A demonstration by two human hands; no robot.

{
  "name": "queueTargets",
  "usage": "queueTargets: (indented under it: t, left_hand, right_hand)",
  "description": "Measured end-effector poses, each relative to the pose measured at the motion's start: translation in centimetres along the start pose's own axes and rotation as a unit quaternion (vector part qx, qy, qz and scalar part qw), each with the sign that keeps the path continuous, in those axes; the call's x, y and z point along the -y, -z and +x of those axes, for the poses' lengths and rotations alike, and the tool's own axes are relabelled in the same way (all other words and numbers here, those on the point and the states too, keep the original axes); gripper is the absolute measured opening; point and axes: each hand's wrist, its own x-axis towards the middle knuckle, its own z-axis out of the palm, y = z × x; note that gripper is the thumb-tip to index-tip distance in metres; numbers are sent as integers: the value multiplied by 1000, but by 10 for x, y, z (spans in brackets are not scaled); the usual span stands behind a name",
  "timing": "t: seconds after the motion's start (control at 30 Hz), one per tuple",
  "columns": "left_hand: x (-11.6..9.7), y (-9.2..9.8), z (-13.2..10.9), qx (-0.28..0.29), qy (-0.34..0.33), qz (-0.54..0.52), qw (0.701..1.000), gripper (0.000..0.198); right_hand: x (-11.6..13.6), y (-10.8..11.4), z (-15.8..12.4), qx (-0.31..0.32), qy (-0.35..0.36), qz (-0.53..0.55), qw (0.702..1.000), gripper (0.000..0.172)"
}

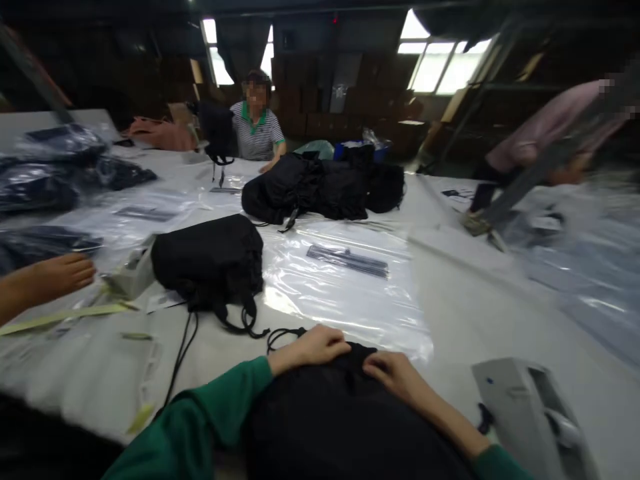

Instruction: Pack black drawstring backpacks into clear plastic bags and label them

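Observation:
A black drawstring bag (345, 420) lies at the table's near edge, its gathered top pointing away from me. My left hand (323, 344) is closed on the bag's top edge, thumb and fingers pinching the fabric. On the right side of the same edge, my right hand (393, 372) grips the cloth with bent fingers. A thin black cord loops out beside my left wrist. Beyond my left arm rests a second black bag (207, 257), its strap and cords trailing toward me.
Clear plastic bags (345, 287) lie flat in the middle. Several black bags (325, 183) are piled farther back. A grey tape dispenser (530, 413) stands at right. A co-worker's hand (57, 277) reaches in from the left; a person (257, 130) in stripes works across the table.

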Motion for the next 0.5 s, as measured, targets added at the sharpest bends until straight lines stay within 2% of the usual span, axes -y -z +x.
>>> queueTargets:
  t: [0.1, 0.23, 0.3, 0.4, 0.5]
  left_hand:
    - [11, 11, 5, -54, -4, 19, 998, 27]
    - [45, 47, 18, -134, 26, 61, 989, 28]
    - [63, 58, 31, -150, 45, 82, 984, 24]
    - [84, 58, 58, -151, 64, 114, 980, 33]
    - [99, 46, 82, -146, 77, 145, 976, 35]
  right_hand:
    - [5, 12, -11, -102, 16, 26, 994, 25]
    - [-10, 27, 3, -212, -2, -14, 977, 21]
    - [-24, 32, 25, -235, -22, -23, 971, 19]
    - [-48, 32, 62, -236, -57, -28, 970, 12]
    - [-66, 23, 90, -224, -99, -39, 969, 28]
